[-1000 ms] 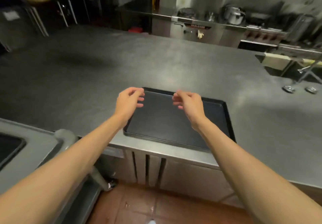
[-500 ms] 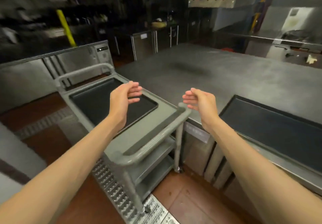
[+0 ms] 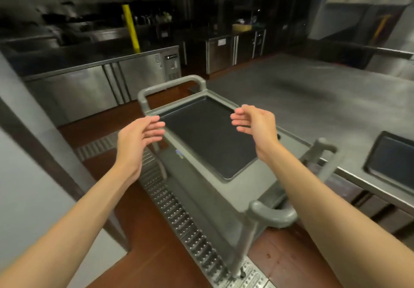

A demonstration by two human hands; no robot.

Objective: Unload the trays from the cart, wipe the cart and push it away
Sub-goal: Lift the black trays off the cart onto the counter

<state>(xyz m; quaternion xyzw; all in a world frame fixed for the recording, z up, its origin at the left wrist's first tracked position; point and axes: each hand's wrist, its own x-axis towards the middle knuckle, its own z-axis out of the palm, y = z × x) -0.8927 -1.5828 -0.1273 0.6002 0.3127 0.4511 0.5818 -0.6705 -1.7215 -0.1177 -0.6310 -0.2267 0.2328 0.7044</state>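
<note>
A steel counter (image 3: 313, 99) fills the right, with one dark tray (image 3: 394, 160) at its near right edge. The grey cart (image 3: 201, 198) stands left of it, carrying a second black tray (image 3: 208, 137) on top. Left hand (image 3: 136, 137) and right hand (image 3: 257, 124) hover over that tray's sides, fingers spread loosely, holding nothing

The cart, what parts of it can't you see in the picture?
- Head view: the cart's lower shelves are hidden under its top and the right arm.
- Its wheels are hidden behind the cart's body.
- The near handle is blurred.
- The counter tray is cut off by the right edge.
- Whether more trays lie under the cart tray: cannot tell.
</note>
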